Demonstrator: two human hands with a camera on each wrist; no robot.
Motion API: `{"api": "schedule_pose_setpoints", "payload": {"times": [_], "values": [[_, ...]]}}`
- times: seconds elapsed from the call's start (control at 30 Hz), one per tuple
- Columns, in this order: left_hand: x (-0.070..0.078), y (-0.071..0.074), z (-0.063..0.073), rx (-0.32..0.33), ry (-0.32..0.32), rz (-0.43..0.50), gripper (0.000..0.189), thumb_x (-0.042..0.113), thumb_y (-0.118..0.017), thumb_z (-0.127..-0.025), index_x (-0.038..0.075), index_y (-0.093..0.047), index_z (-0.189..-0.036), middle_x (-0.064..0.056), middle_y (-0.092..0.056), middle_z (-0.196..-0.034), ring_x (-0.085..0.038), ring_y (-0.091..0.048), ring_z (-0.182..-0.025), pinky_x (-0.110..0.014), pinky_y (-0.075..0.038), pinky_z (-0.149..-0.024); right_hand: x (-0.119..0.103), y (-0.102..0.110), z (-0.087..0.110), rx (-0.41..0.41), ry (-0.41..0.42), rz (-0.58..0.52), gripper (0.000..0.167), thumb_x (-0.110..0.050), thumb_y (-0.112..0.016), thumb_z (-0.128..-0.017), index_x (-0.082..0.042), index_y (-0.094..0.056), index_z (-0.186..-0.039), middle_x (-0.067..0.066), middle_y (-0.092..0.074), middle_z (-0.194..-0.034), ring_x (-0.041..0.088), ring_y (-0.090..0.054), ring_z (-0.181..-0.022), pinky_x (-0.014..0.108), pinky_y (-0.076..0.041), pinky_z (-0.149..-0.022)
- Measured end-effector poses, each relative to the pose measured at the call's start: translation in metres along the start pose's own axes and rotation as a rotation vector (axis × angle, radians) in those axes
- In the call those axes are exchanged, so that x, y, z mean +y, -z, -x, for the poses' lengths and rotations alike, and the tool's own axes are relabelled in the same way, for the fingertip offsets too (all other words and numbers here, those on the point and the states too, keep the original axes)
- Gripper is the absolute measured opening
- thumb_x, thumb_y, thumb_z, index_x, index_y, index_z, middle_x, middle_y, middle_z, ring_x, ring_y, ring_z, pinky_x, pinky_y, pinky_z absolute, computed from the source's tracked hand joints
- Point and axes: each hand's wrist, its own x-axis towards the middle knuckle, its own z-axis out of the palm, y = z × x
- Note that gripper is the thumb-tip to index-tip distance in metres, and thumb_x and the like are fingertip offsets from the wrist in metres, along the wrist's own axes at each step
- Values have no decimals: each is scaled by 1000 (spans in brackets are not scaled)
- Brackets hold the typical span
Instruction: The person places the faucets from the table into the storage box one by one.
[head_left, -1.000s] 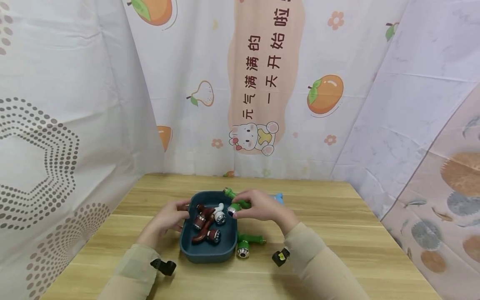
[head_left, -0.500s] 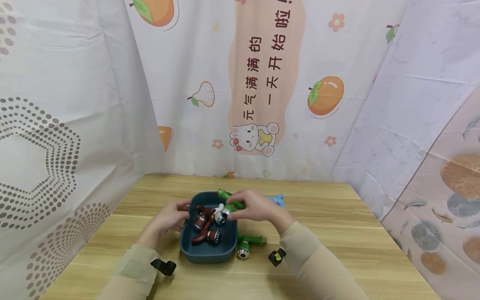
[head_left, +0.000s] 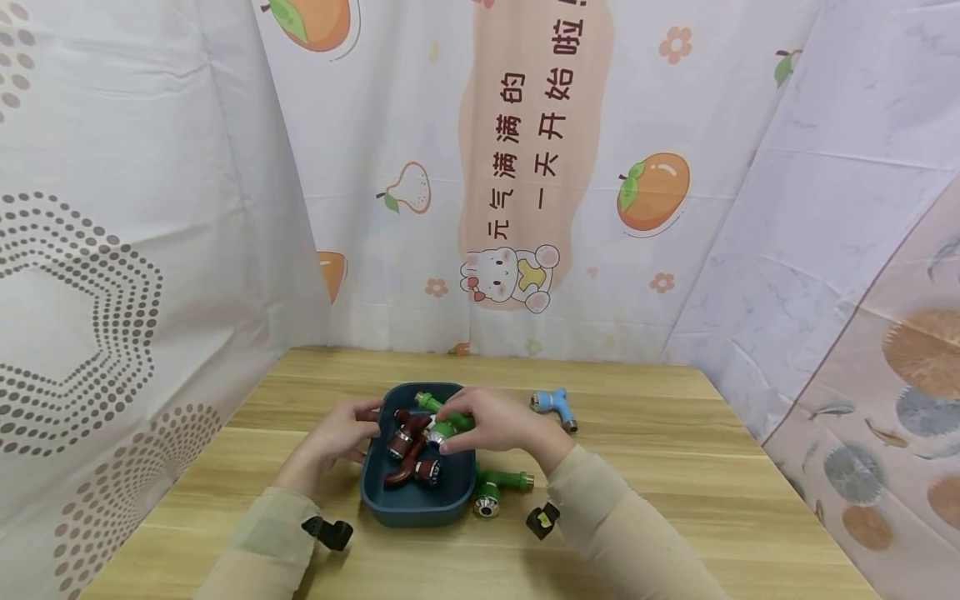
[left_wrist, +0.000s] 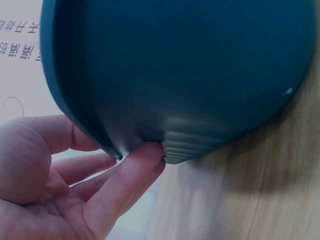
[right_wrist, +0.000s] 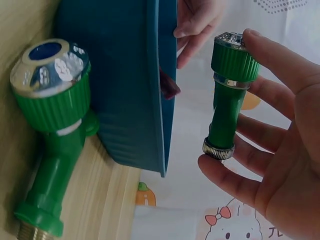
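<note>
My right hand (head_left: 495,421) is over the right side of a dark blue plastic bin (head_left: 420,515), pinching a green tap valve (right_wrist: 227,107) with a chrome cap between thumb and fingers. The valve is over the bin's inside in the head view. At the bin's left rim, my left hand (head_left: 341,433) holds the edge; its fingertips (left_wrist: 145,150) lie on the outer wall and others reach behind the rim. Two dark red valves (head_left: 411,471) lie in the bin. A white valve there is mostly hidden behind the green one.
A second green valve (head_left: 498,482) lies on the wooden table (head_left: 637,475), close to the bin's right wall. A light blue valve (head_left: 557,404) lies further back to the right. Printed curtains (head_left: 375,275) hang behind and beside the table.
My right hand has moved left with the green valve, from over the bin's right rim to over its inside. The light blue valve has come fully into view. My left hand keeps its place.
</note>
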Motion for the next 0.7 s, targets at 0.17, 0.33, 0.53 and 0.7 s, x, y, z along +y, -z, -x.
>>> {"api": "schedule_pose_setpoints", "payload": {"times": [0.17,0.33,0.53,0.7], "values": [[0,0,0,3,-5,-6,58,-2,-56,-95,0,-44,-152,-31,-55,-138,-35,-66,-106,-46,-61,-62,-5,-5,-5,-35,18,10,43,-52,-75,-89,-24,-74,-123,-9,-66,-125,9,-58,-118,31,-48,-101],[1,0,-1,7,-12,1,58,-2,-56,-94,-1,-45,-151,-31,-56,-137,-38,-66,-108,-45,-60,-60,-7,-13,-9,-78,-7,24,44,-53,-73,-90,-26,-74,-125,-8,-64,-130,12,-56,-123,33,-47,-102],[0,-1,-1,3,-17,-1,57,-3,-56,-94,-1,-46,-151,-31,-57,-136,-38,-65,-108,-45,-60,-59,-11,-22,-12,-101,-5,37,42,-51,-74,-90,-26,-74,-124,-11,-65,-126,10,-56,-121,32,-47,-102],[0,0,-1,0,-13,5,56,-2,-56,-95,0,-48,-150,-29,-59,-135,-34,-66,-107,-45,-60,-60,-15,-27,-14,-107,27,28,39,-49,-75,-90,-25,-75,-121,-15,-67,-116,3,-56,-105,26,-50,-93]]}}
